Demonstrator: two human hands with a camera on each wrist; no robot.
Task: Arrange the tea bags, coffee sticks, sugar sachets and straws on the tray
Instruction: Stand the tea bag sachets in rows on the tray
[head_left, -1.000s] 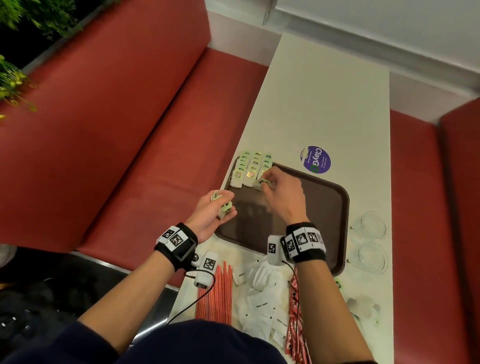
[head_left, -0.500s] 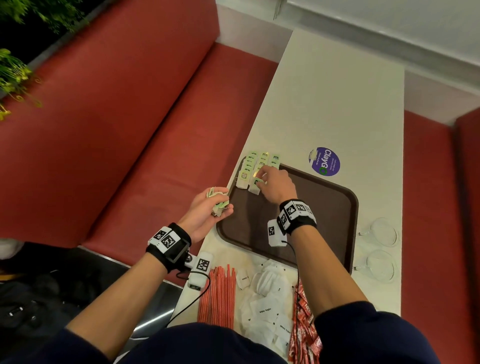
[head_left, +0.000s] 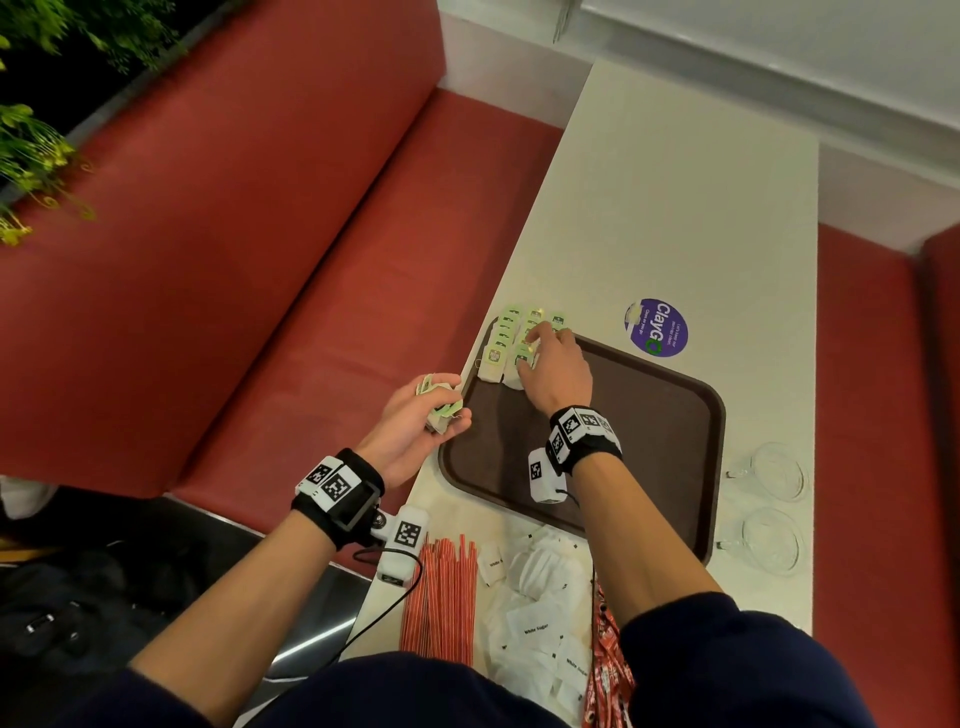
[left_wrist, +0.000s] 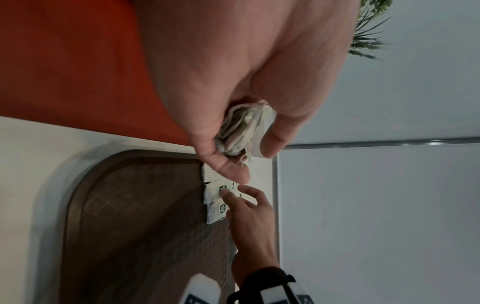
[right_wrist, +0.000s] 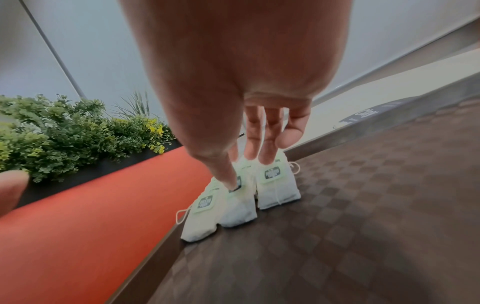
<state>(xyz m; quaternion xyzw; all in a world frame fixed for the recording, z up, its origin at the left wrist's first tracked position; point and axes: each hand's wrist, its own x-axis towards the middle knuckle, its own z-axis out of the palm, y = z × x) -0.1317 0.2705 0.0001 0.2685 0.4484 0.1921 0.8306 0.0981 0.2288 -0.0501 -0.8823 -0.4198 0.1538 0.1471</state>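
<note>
Benches (head_left: 249, 249) in red flank a pale tabletop (head_left: 675, 197), where a brown tray (head_left: 649, 426) lies near the left edge. Just beyond the tray's far rim a purple round sticker (head_left: 657, 327) reads "ClayGO"; its smaller print is too fine to read. Two clear glass cups (head_left: 774, 499) stand right of the tray.

Nearer the person, red straws (head_left: 441, 597), white sugar sachets (head_left: 540, 623) printed "White Sugar" and red coffee sticks (head_left: 608, 675) lie on the tabletop, the sticks partly hidden by the right forearm.

The right hand (head_left: 556, 374) reaches palm down to the tray's far left corner, its straight fingers (right_wrist: 249, 142) spread and the thumb pressing a label on the rows of tea bags (head_left: 501, 343) laid there; its grip is wide and holds nothing. The tea-bag labels are green with dark print too blurred to read.

The left hand (head_left: 415, 426) hovers at the tray's left rim, fingers and thumb curled round a small bundle of tea bags (left_wrist: 241, 131), a narrow grip closed on them.
</note>
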